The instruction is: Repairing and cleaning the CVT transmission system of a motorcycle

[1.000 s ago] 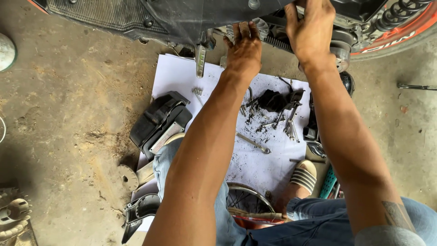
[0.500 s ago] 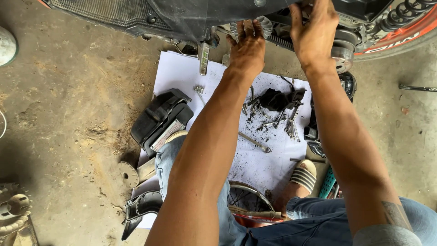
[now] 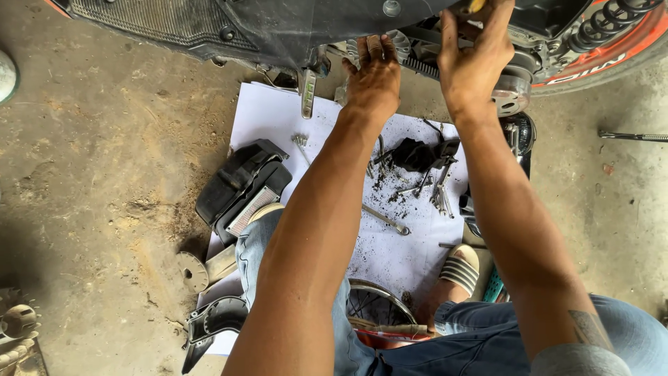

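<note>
Engine underside: finned metal engine part (image 3: pixel 407 52) of a scooter (image 3: pixel 278 21), at the top middle of the view, above a white sheet (image 3: pixel 271 118) spread on the concrete floor (image 3: pixel 90 153).
Left hand: left hand (image 3: pixel 374 76) reaches up with its fingers curled against the finned part; whether it grips anything there I cannot tell.
Right hand: right hand (image 3: pixel 476 59) is raised just beside the left, fingers closed around a yellow-tipped tool (image 3: pixel 476 5) at the machine's edge; most of the tool is hidden.
Round cover: shiny metal disc (image 3: pixel 513 94) sits just right of the right wrist.
On the sheet: open-ended spanner (image 3: pixel 386 219), a cluster of dark greasy parts and small tools (image 3: pixel 421 163), a few bolts (image 3: pixel 300 141) and black grit.
Left of the sheet: black plastic housing (image 3: pixel 240 184) with a ribbed filter face, partly on the paper.
Lower edge: person's knees in blue jeans (image 3: pixel 487 341), and a striped sandal (image 3: pixel 459 268) on the paper.
Far right: red-rimmed rear wheel (image 3: pixel 612 49) and a thin metal rod (image 3: pixel 633 136) on the floor.
</note>
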